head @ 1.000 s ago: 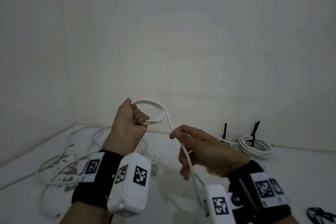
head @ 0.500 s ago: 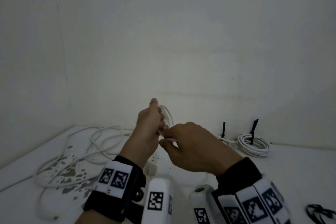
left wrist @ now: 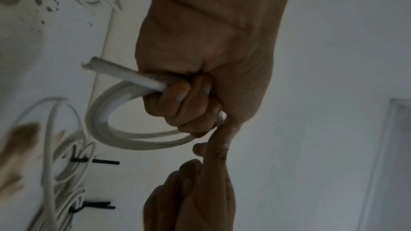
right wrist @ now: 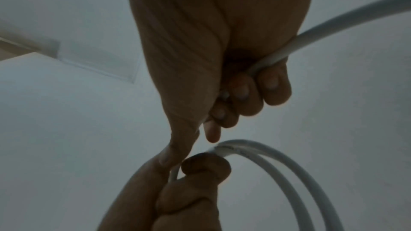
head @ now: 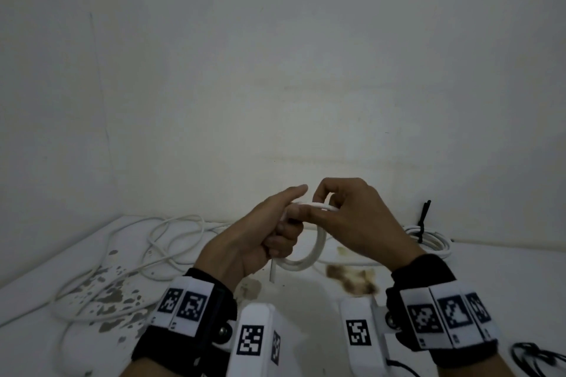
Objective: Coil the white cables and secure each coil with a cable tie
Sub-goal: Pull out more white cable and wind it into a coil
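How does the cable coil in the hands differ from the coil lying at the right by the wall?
The held coil hangs in the air, gripped by the left hand and right hand; the far coil lies on the table. The far coil carries black cable ties; the held coil shows none. Both are white.

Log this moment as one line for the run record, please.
left hand: grips white cable coil | right hand: pinches same cable, feeding a loop | tied coil on table, back right | current coil: no tie yet
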{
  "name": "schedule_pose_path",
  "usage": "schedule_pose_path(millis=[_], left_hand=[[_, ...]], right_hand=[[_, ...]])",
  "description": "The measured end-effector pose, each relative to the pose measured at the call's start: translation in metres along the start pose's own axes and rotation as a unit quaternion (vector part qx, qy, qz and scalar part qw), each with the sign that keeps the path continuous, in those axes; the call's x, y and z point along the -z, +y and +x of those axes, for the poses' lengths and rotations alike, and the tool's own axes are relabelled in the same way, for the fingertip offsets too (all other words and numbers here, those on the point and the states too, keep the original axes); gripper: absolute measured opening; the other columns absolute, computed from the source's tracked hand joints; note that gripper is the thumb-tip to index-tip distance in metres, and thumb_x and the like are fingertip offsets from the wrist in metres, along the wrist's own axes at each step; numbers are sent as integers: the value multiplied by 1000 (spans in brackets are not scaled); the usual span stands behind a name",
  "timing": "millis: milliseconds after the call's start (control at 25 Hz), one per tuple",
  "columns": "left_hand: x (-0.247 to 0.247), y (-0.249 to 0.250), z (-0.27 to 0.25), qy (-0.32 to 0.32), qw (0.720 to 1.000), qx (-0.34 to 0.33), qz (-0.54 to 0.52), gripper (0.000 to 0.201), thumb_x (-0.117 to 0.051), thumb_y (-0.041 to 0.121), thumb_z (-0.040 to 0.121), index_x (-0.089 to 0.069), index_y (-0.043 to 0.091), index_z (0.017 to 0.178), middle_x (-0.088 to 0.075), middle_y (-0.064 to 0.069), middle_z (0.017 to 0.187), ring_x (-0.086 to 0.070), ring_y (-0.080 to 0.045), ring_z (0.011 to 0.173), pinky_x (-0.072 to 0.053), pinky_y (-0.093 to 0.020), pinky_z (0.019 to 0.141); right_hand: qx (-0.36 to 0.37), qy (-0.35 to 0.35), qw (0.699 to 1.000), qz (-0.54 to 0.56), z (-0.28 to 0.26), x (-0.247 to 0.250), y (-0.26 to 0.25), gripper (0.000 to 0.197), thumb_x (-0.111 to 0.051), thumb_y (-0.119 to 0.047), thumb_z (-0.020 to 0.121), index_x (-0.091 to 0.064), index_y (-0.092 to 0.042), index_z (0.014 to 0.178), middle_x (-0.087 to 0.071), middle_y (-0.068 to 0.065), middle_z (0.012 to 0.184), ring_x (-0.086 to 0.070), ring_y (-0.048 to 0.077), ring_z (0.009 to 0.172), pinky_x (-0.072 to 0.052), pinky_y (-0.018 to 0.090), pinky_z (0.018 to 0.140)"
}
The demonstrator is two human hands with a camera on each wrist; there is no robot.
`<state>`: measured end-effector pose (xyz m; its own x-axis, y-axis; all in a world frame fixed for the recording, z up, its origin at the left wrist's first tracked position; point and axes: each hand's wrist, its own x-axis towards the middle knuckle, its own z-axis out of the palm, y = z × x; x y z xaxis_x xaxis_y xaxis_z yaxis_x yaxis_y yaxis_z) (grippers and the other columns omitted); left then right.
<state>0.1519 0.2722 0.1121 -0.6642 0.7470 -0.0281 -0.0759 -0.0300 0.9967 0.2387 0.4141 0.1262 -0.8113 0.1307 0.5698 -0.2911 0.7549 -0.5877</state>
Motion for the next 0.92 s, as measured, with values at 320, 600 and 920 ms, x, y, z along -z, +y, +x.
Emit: schedule_pose_path(millis=[320, 600, 920], left_hand=[[39, 10, -5, 37, 986, -65, -150, 36, -62, 46, 79, -46, 19, 62, -18, 11, 42, -14, -3, 28, -11, -17, 33], [35, 11, 2, 98, 977, -73, -174, 47, -50, 46, 97, -31, 24, 59, -16, 11, 39, -13, -4, 26, -11, -15, 31], [46, 27, -4, 128, 919, -149, -341, 55, -45, 31, 101, -33, 23, 47, -18, 10, 34, -16, -6, 22, -14, -15, 26]], right_hand=[[-94, -85, 988, 94, -9, 28, 35, 57, -58, -68, 77, -66, -12, 77, -52, 4, 55, -41, 21, 60, -34, 35, 69], [-98, 18, 988, 115, 4, -7, 7, 50, -38, -39, 107, -59, -8, 73, -31, -7, 46, -29, 11, 42, -27, 23, 46], [-168, 8, 971, 172, 1, -32, 27, 62, -40, -64, 96, -66, -10, 84, -46, 1, 50, -51, 18, 47, -47, 30, 58]])
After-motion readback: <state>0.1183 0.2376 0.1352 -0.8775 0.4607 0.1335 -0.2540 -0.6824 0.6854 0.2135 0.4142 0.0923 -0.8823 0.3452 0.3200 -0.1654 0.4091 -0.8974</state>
